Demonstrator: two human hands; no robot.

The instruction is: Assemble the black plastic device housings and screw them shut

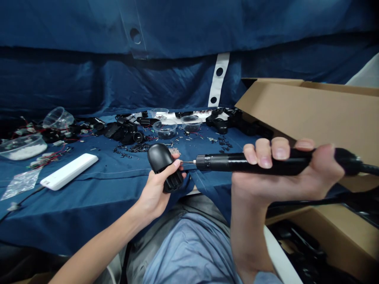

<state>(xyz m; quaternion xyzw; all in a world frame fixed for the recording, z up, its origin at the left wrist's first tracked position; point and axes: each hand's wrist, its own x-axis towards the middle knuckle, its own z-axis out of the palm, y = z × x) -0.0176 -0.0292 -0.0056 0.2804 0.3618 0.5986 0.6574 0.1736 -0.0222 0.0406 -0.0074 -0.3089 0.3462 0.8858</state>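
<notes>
My left hand [155,191] is closed around a black rounded plastic part [164,161], held upright above my lap in front of the table edge. My right hand [284,173] grips a black electric screwdriver [233,161] held level, its thin bit [187,161] touching the right side of the black part, just by my left thumb. A cable [365,169] runs off the screwdriver's rear to the right.
A blue cloth covers the table [97,185]. On it lie a white flat device [69,171], clear plastic cups [166,128], a tub of white bits [22,146], black parts [126,132] and several scattered screws. An open cardboard box [319,114] stands at right.
</notes>
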